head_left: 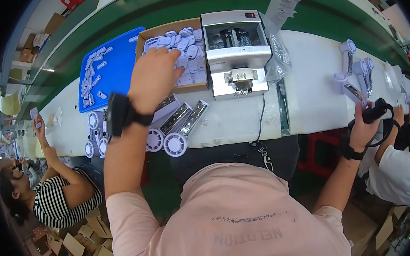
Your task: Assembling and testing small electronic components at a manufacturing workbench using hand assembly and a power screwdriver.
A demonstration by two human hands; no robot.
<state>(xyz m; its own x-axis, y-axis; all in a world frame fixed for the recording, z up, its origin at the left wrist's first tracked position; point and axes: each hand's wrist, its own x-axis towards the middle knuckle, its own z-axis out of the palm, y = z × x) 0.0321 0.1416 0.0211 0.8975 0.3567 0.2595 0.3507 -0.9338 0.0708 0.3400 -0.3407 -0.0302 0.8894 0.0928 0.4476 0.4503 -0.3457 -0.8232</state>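
My left hand (156,69) reaches over a cardboard box (207,75) filled with small lavender plastic covers (191,52). Its thumb and fingers are apart over the pile, and nothing shows between them. At the right, my right hand (364,128) is closed around a black electric screwdriver (376,110) with a cable. A lavender handheld fan (353,91), its handle open on the inner parts, lies just beyond those fingers; whether they touch it I cannot tell. Other open-handled fans (190,122) lie below the box, by my left forearm.
A blue tray (115,70) with small lavender parts stands left of the box. Right of the box is a silver screw feeder (238,54), beside a clear plastic bag (278,51). More fans (365,71) lie at the right. Co-workers (67,194) sit on both sides.
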